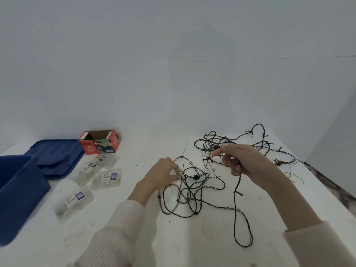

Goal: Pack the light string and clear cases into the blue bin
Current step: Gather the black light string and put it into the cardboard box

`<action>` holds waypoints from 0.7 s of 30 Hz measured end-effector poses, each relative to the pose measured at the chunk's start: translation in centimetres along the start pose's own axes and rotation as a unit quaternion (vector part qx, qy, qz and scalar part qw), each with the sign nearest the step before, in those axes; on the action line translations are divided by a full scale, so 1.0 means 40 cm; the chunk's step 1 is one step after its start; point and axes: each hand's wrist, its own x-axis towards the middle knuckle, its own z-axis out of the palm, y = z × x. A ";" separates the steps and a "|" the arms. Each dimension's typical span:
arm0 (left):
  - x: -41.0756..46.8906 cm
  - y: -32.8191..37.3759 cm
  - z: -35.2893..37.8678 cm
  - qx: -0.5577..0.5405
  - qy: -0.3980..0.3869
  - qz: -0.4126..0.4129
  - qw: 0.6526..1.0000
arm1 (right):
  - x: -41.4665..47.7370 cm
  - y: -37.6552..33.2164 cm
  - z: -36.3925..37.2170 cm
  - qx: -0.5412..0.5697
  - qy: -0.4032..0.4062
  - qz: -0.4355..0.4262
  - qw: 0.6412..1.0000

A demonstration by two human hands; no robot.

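A white table [212, 237] stands against a plain pale wall [173, 74], and the surface carries small dark specks; past its right edge a dark mottled strip shows.

At the far left stands the blue bin [17, 189], cut by the picture's edge; what lies inside it I cannot tell. Its blue lid [55, 155] lies flat behind it, touching it. Just beside the lid a red box [100, 143] stands open, with brown card showing inside. Four clear cases [107, 179] with small labels lie on the table between the box and the bin, close together, all outside the bin.

The light string [195, 177] is spread loose on the table, right of the cases, in two tangles joined by strands; one is near the wall, the other is under the hands.

Both arms wear cream ribbed sleeves. The left hand [163, 176] is low over the near tangle; its thumb and forefinger are pinched together on one strand. The right hand [244, 160] is raised over the table; its fingers are curled round a strand that hangs down from the fist to the table, while the forefinger points out to the left.
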 end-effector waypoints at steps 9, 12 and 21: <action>-0.033 0.168 -0.162 -0.239 0.050 0.047 0.969 | 0.016 -0.020 0.058 0.011 -0.121 -0.046 0.991; -0.048 0.134 -0.159 -0.301 0.012 0.014 0.953 | 0.023 -0.024 0.038 0.013 -0.041 -0.038 0.998; 0.003 -0.007 0.033 -0.171 -0.004 -0.068 0.983 | 0.008 -0.006 0.020 -0.044 -0.033 -0.021 0.998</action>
